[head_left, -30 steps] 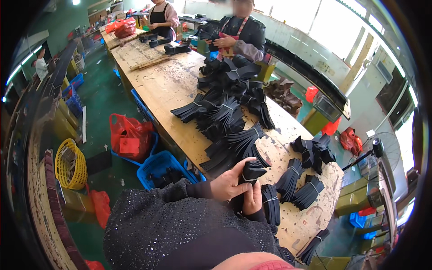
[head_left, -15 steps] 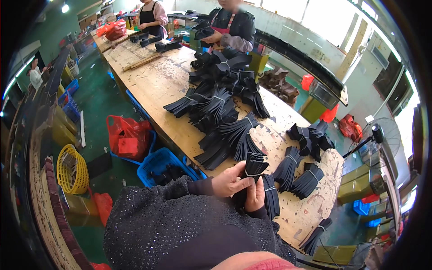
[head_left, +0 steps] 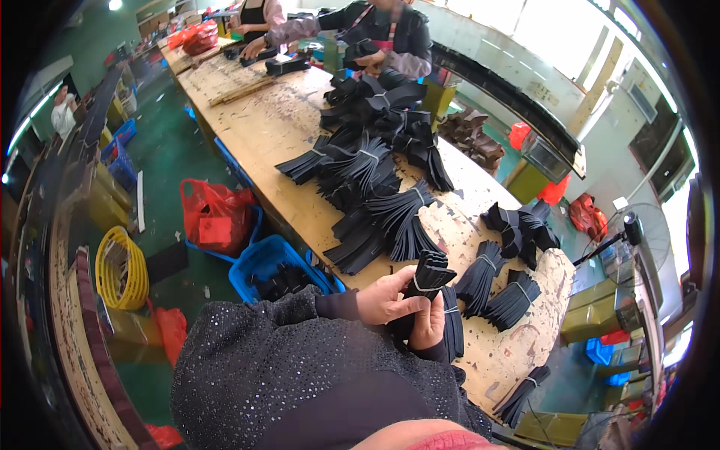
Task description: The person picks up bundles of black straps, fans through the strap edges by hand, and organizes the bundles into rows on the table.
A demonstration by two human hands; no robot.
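Both my hands hold a bundle of black strips (head_left: 433,276) with a pale band round it, above the near edge of the wooden table. My left hand (head_left: 384,298) grips its left side, thumb across the front. The fingers of my right hand (head_left: 427,324) close on it from below and the right. Just behind my right hand, another banded bundle (head_left: 453,330) lies partly hidden. To the right rest more banded bundles (head_left: 513,300) of black strips. A large heap of such bundles (head_left: 367,159) covers the table's middle, with fanned strips (head_left: 401,217) at its near end.
A blue basket (head_left: 247,259) holding black pieces stands on the floor left of the table (head_left: 255,142), beside a red plastic bag (head_left: 216,217). Further left is a yellow basket (head_left: 120,281). Across the table a co-worker (head_left: 386,34) stands near another person. A fan (head_left: 637,229) is at the right.
The co-worker across the table has stretched one arm out to the left over the tabletop. My hands keep the same hold on the bundle, and the whole view has shifted slightly.
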